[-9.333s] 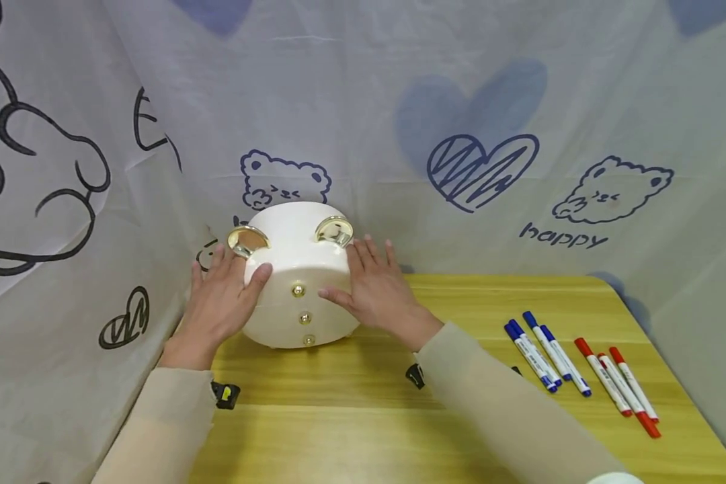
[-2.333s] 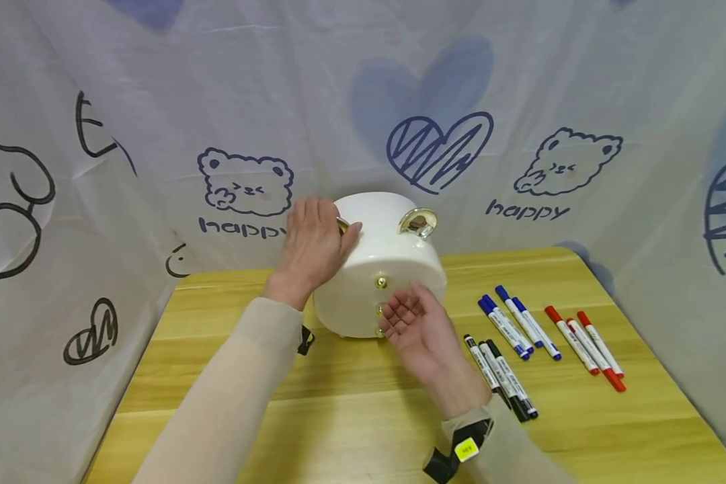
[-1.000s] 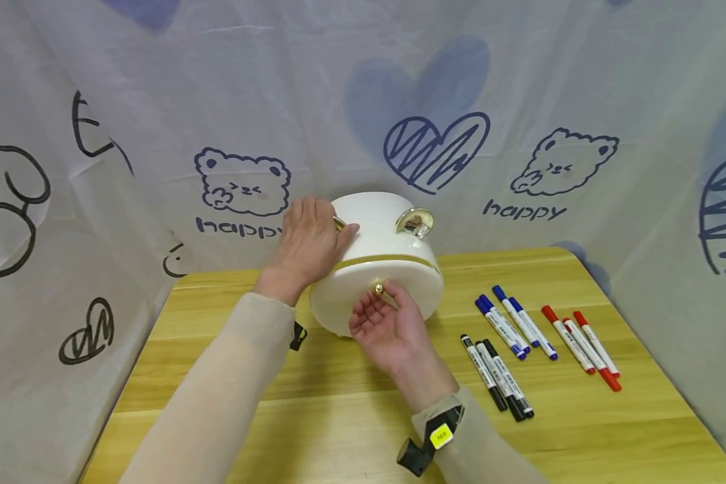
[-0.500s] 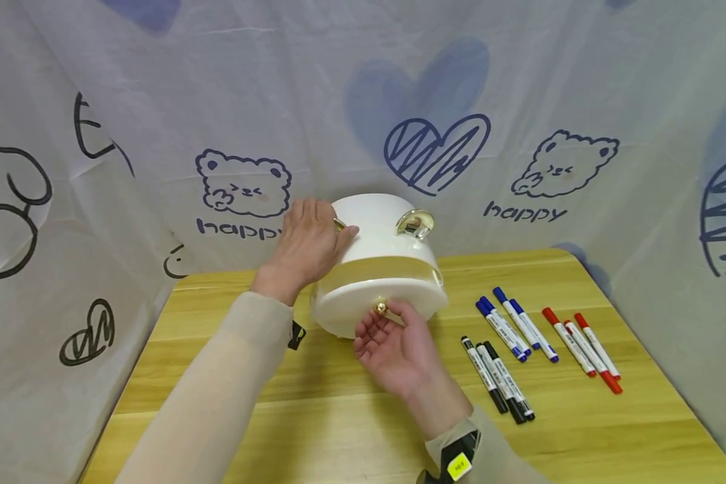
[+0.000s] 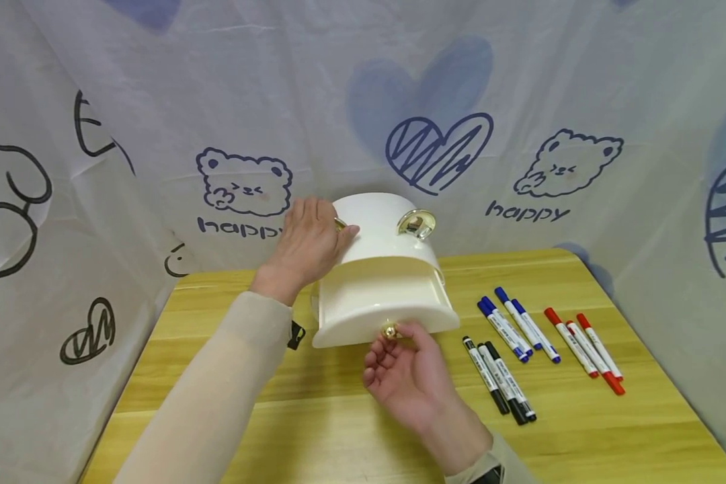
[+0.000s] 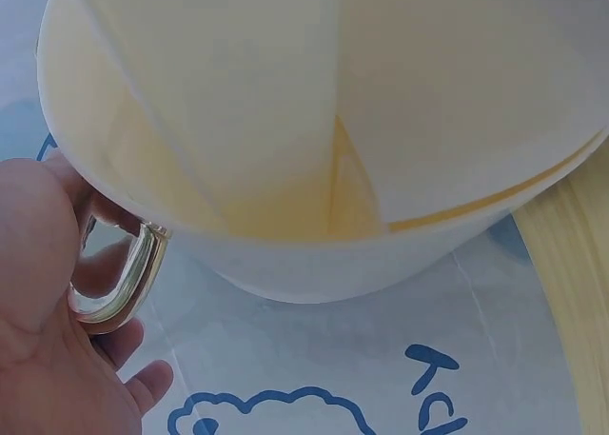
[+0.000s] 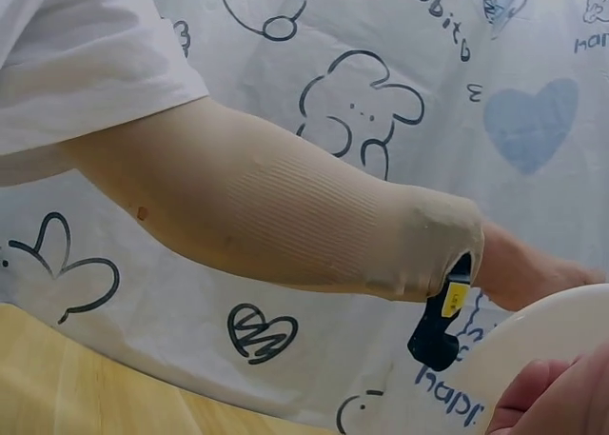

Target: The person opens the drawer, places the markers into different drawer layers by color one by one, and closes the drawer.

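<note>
A white rounded drawer box with gold ear-shaped rings stands near the back of the table. Its top drawer is pulled well out, its pale inside bare. My right hand, palm up, pinches the gold knob on the drawer front between thumb and fingers. My left hand grips the left gold ear, thumb over the box top. In the left wrist view, fingers wrap behind that ear. The right ear is untouched. The lower knobs are hidden behind the drawer and right hand.
To the right on the wooden table lie groups of markers: black ones nearest the right wrist, blue ones behind them, red ones farther right. A printed cloth hangs close behind the box and along both sides.
The right hand went from near the box front to pinching the top knob, then drew the drawer forward. The left hand, earlier flat on the box's side, has stayed at the left ear since.
</note>
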`<state>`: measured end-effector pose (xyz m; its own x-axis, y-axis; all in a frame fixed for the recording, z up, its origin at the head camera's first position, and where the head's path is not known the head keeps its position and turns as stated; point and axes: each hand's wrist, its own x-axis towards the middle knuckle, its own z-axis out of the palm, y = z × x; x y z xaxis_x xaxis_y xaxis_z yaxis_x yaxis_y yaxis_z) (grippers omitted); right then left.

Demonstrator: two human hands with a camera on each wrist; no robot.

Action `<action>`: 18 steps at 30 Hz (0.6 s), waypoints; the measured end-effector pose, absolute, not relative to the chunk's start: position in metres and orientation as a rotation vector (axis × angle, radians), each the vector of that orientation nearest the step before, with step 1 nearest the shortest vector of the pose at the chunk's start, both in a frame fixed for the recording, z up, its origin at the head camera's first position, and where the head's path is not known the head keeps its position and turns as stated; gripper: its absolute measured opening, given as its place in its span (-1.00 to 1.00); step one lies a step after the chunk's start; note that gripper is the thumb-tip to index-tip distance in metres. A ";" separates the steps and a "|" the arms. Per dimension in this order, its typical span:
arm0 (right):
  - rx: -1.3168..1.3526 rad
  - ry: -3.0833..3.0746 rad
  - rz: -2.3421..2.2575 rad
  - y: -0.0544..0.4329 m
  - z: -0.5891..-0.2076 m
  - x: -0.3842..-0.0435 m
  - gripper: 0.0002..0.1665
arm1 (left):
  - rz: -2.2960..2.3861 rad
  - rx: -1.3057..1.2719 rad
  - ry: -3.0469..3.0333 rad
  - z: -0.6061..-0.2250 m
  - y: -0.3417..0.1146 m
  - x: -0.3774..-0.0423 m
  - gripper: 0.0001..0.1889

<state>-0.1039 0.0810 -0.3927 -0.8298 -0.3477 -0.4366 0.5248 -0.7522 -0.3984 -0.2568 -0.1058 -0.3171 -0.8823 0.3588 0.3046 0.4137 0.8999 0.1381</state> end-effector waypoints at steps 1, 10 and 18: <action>0.466 0.713 -2.523 0.082 -0.393 -0.102 -0.72 | -0.286 -0.584 -2.790 -0.317 -0.106 -0.257 -0.56; 0.458 0.705 -2.502 0.083 -0.392 -0.090 -0.73 | -0.280 -0.600 -2.800 -0.317 -0.107 -0.257 -0.56; 0.451 0.718 -2.501 0.081 -0.394 -0.086 -0.73 | -0.280 -0.595 -2.795 -0.316 -0.106 -0.256 -0.55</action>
